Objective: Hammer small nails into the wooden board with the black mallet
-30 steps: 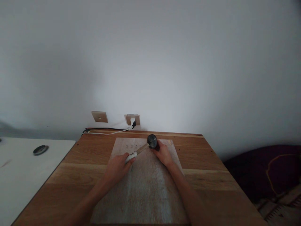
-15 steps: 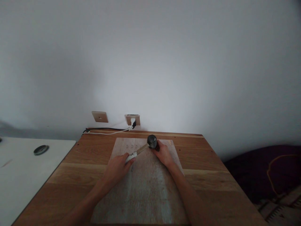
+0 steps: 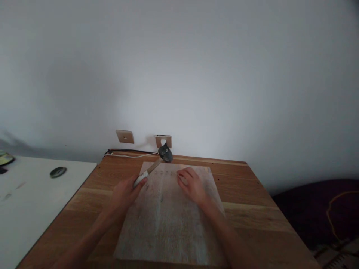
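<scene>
While left fingers grip the hammer handle, right fingers lie loosely curled on the board

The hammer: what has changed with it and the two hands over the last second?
The left hand has swung the hammer up, so its head now sits raised near the wall socket. The right hand has let go of the hammer head and now rests fingers-down on the pale board. The left hand keeps its grip on the handle; the board and wooden table lie as before.
</scene>
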Tool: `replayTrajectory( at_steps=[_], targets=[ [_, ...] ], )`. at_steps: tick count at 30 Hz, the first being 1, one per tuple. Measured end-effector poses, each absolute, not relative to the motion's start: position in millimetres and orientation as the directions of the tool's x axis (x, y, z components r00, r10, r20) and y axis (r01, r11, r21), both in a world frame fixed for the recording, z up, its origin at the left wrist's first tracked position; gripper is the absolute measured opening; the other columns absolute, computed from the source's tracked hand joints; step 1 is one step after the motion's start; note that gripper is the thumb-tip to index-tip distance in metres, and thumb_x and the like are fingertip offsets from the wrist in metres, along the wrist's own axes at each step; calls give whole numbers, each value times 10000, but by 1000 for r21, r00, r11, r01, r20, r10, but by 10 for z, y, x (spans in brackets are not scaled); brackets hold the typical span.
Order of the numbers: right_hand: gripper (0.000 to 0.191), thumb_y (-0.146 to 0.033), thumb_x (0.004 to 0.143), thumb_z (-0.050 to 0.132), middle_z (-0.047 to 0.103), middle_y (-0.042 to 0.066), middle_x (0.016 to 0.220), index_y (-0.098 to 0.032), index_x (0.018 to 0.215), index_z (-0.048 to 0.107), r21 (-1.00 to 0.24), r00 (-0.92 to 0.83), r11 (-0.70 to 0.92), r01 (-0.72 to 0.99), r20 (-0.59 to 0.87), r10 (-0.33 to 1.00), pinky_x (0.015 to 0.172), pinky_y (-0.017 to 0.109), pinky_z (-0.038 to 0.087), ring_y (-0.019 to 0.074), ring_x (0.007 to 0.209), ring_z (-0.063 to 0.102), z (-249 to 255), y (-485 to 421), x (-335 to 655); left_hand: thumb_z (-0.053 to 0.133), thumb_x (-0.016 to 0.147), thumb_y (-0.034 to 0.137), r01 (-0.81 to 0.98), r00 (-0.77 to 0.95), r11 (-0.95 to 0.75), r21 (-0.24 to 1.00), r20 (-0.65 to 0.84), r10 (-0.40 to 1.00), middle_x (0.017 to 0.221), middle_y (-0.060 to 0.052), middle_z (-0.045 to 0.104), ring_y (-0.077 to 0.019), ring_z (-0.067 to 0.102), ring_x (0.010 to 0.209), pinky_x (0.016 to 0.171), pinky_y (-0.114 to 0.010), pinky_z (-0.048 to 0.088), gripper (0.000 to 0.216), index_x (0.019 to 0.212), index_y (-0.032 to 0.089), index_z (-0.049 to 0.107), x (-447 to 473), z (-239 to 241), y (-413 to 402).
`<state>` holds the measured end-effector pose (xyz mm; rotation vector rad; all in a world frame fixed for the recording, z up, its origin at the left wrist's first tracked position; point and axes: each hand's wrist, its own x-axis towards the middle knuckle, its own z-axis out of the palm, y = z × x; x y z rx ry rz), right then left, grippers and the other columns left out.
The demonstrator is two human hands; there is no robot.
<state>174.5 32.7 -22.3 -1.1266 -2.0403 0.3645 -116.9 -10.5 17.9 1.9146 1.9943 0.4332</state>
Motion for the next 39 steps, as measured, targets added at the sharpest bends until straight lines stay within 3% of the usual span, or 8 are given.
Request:
replayTrajectory(
  at_steps=[4, 8, 15, 19, 26, 31, 34, 39],
  targets=[
    [172, -79, 940, 652, 716, 66, 1063, -193, 1058, 706, -106, -825, 879, 466, 307, 474, 873, 326, 541, 226, 1036, 643, -108, -4, 1347, 427, 1007, 553, 875, -47, 56, 482, -31, 998, 938, -92, 779, -260, 727, 890, 721, -291, 435, 441, 1015, 221, 717, -1339, 170, -167],
    [64, -134, 979, 659, 697, 56, 901, -172, 944, 697, 109, -918, 918, 380, 164, 361, 818, 319, 523, 211, 930, 640, -124, -77, 1285, 439, 995, 567, 858, -69, 92, 505, -64, 996, 1006, -103, 785, -276, 733, 957, 763, -299, 457, 456, 1066, 215, 720, -1330, 117, -233],
    [347, -102, 969, 641, 730, 71, 1054, -215, 1295, 673, -22, -789, 821, 571, 264, 555, 865, 341, 552, 232, 996, 668, -209, 76, 1709, 424, 1001, 572, 874, -26, 88, 478, -134, 991, 991, -88, 793, -276, 741, 955, 746, -297, 457, 464, 1139, 236, 713, -1207, 135, -219],
    [340, -96, 972, 626, 716, 108, 1289, -200, 1290, 687, -70, -820, 865, 496, 290, 494, 994, 381, 534, 263, 1184, 656, -248, -31, 1721, 420, 999, 581, 880, 2, 56, 471, -122, 993, 959, -87, 787, -269, 739, 920, 734, -296, 451, 466, 1092, 234, 717, -1188, 118, -191],
    [171, -134, 995, 622, 764, 105, 1110, -151, 1135, 719, 82, -917, 928, 363, 206, 340, 827, 327, 565, 229, 987, 695, -221, -240, 1630, 426, 1002, 570, 882, -21, 83, 464, -137, 990, 986, -83, 791, -262, 740, 952, 757, -287, 461, 449, 1105, 240, 712, -1166, 84, -199],
    [121, -162, 934, 695, 758, 36, 922, -233, 997, 770, -357, -712, 765, 537, 295, 637, 842, 300, 564, 201, 920, 697, -355, -11, 1825, 397, 1017, 543, 886, 36, 37, 462, -148, 988, 994, -95, 790, -269, 739, 966, 773, -297, 468, 458, 1127, 224, 706, -1095, 100, -169],
    [272, -114, 971, 556, 751, 92, 1078, -207, 1141, 748, -448, -475, 592, 669, 354, 805, 885, 349, 573, 218, 984, 703, -404, 281, 2128, 387, 1017, 559, 895, 46, 24, 445, -146, 988, 956, -93, 785, -274, 738, 928, 746, -304, 457, 472, 1098, 224, 710, -1036, 130, -163],
    [257, -126, 932, 554, 779, 91, 1034, -197, 1046, 773, -570, -244, 415, 709, 354, 903, 859, 374, 600, 219, 911, 741, -427, 563, 2449, 383, 1020, 565, 894, 78, -6, 447, -142, 987, 938, -83, 781, -265, 739, 918, 741, -300, 449, 472, 1079, 229, 709, -956, 169, -177]
  ],
)
